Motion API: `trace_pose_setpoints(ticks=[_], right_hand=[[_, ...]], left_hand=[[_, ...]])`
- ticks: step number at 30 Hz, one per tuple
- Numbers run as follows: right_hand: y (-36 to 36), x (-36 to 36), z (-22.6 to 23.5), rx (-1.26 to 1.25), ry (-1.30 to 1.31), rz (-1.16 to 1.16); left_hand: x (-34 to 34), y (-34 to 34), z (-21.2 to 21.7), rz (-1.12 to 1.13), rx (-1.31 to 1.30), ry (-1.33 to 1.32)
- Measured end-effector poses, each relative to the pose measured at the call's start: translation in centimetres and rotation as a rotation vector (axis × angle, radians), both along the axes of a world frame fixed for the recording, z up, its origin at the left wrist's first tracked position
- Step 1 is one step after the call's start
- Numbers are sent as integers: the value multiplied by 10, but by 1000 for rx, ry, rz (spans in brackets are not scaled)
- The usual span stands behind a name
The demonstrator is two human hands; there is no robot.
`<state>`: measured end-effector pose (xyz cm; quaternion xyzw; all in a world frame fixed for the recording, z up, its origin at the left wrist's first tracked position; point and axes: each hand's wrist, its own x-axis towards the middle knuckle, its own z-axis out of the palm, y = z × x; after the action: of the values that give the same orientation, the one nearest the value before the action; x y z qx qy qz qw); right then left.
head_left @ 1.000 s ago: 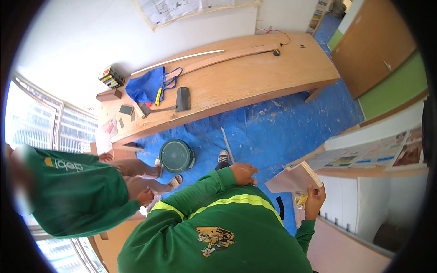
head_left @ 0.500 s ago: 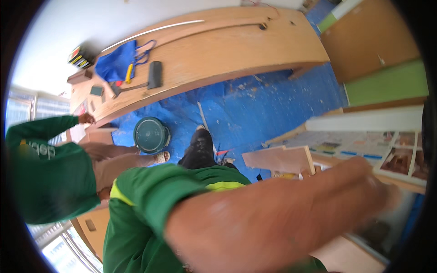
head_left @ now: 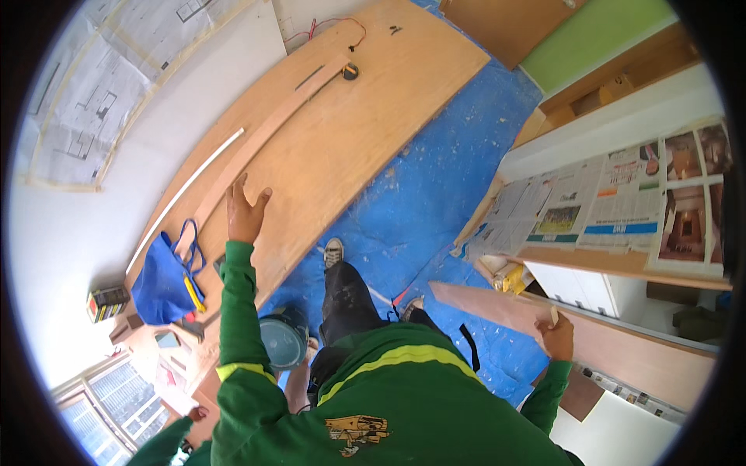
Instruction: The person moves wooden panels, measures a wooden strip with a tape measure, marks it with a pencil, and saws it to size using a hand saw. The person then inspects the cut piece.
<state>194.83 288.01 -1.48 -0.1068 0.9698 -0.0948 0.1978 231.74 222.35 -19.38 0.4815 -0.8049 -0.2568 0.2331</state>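
Note:
My left hand (head_left: 247, 211) is raised over the plywood table, open, with its fingers spread and nothing in it. Beneath and beyond it run a long wooden strip (head_left: 268, 128) and a thin white strip (head_left: 186, 186). Down at my right side, my right hand (head_left: 556, 340) is closed on a long wooden board (head_left: 482, 303). The board slants away to the right beyond the hand. A small pale bit shows at the fingertips; I cannot tell what it is.
A tape measure (head_left: 350, 71), a blue cloth bag (head_left: 162, 283) and tools lie on the table (head_left: 373, 101). A bucket (head_left: 284, 342) stands on blue floor sheeting (head_left: 435, 163). Newspaper (head_left: 559, 210) covers the right-hand surface. Another person's hand (head_left: 199, 413) shows at lower left.
My left arm has swung from across my body on the right to over the table on the left. The view has turned, and more of the board by my right hand shows.

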Motion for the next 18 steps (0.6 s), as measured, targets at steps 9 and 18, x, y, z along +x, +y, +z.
trace_pose_setpoints(ticks=[9,18], right_hand=[[-52,61,-32,-89,52,-161],[-95,107,-19,-18,120,-253]], left_hand=[[-33,-229,-175,-43,128,-666],[-78,-312,-133,-337,170,-533]])
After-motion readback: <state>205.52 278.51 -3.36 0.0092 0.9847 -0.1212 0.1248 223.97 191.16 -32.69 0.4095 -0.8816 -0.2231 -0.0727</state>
